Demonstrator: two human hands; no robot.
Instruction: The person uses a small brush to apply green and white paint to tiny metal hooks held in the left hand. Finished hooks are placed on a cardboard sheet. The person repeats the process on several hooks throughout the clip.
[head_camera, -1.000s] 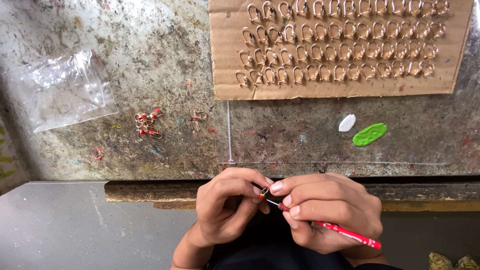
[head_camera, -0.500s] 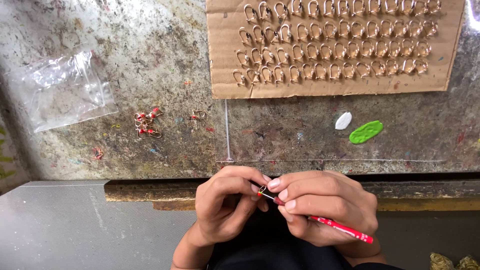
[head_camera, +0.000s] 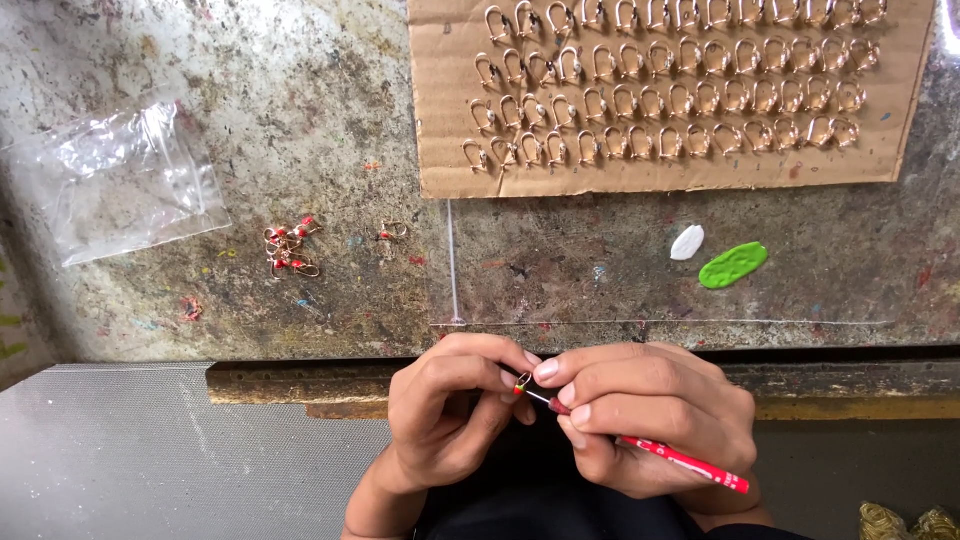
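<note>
surface (head_camera: 250, 80): stained and mottled; it carries everything but the piece in hand
cardboard sheet (head_camera: 660, 170): far edge, rows of plain gold hooks (head_camera: 660, 95) hung through it
plastic bag (head_camera: 120, 180): left, clear and flat
painted hooks (head_camera: 288, 245): small red-tipped cluster beside the bag, well apart from the plain rows
paint dabs (head_camera: 733, 264): green and white, right of centre, near enough to reload the tip
right hand (head_camera: 650, 415): grip closed on a red brush (head_camera: 690, 465); best braced against the other hand
left hand (head_camera: 450, 415): fingertips pinch one hook (head_camera: 523, 381) at the near edge; hold it steady, tip turned up
</note>
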